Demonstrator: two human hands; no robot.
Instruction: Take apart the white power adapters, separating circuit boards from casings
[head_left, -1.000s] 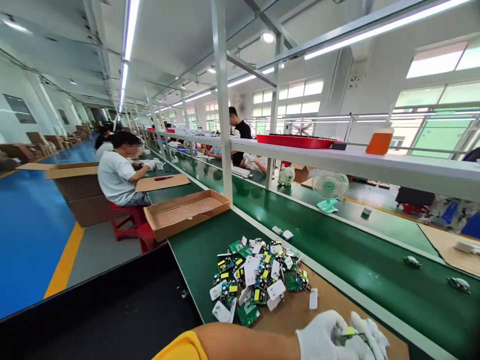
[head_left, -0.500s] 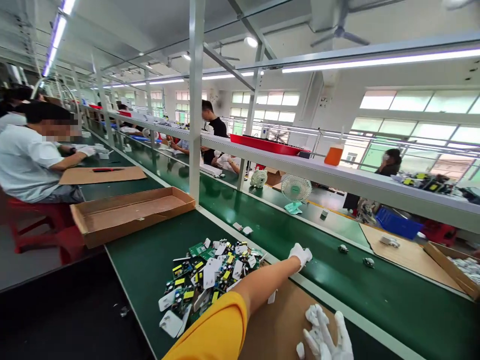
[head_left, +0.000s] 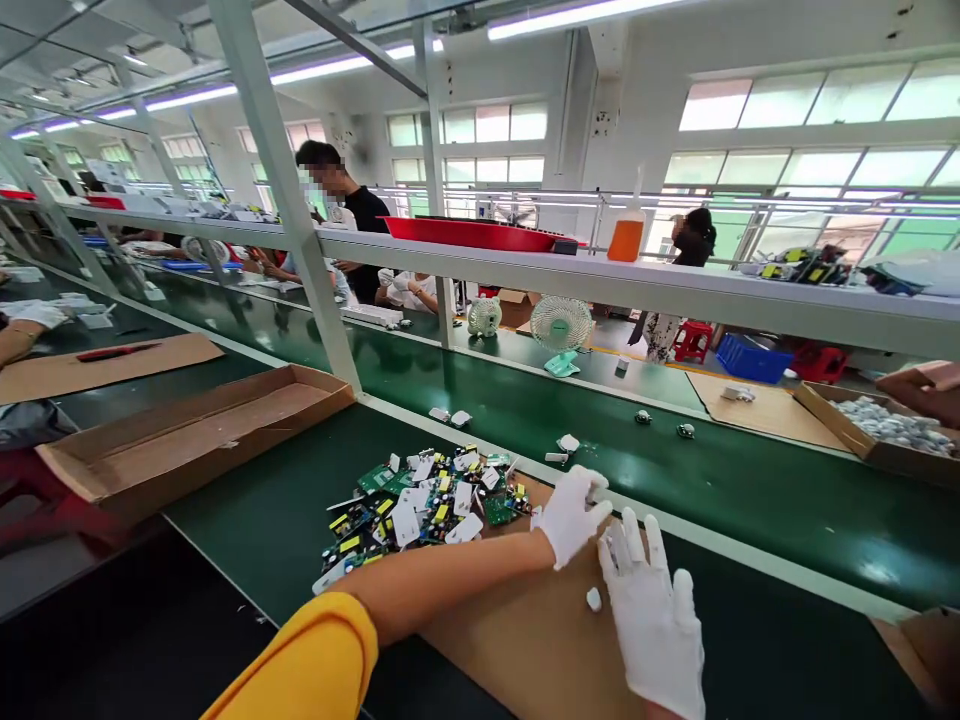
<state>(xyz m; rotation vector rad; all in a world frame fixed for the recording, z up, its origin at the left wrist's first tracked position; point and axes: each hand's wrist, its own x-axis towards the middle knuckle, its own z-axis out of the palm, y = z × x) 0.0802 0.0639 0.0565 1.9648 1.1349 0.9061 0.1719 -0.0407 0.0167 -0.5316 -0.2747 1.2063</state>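
My left hand (head_left: 574,515), in a white glove, is over the cardboard sheet (head_left: 536,620) at the belt's near edge. Its fingers are apart and I see nothing held in them. To its right, my gloved right hand (head_left: 652,615) is open, fingers spread, above the same sheet. A small white piece (head_left: 594,599) lies on the cardboard beside the right hand. Left of my hands is a heap of green circuit boards (head_left: 435,500) mixed with white plug plates (head_left: 406,523). Two small white pieces (head_left: 568,443) rest on the green belt (head_left: 517,425) just beyond my left hand.
An empty-looking cardboard box (head_left: 202,430) stands left of the heap. Posts (head_left: 289,200) carry a shelf (head_left: 480,262) with a red tray (head_left: 480,234) and an orange bottle (head_left: 625,238). Across the belt are a fan (head_left: 561,325) and a box of white parts (head_left: 892,425). Other people work nearby.
My left hand has drawn back from the belt, where two white pieces now lie. My right hand has moved forward and spread flatter. The view has swung right.
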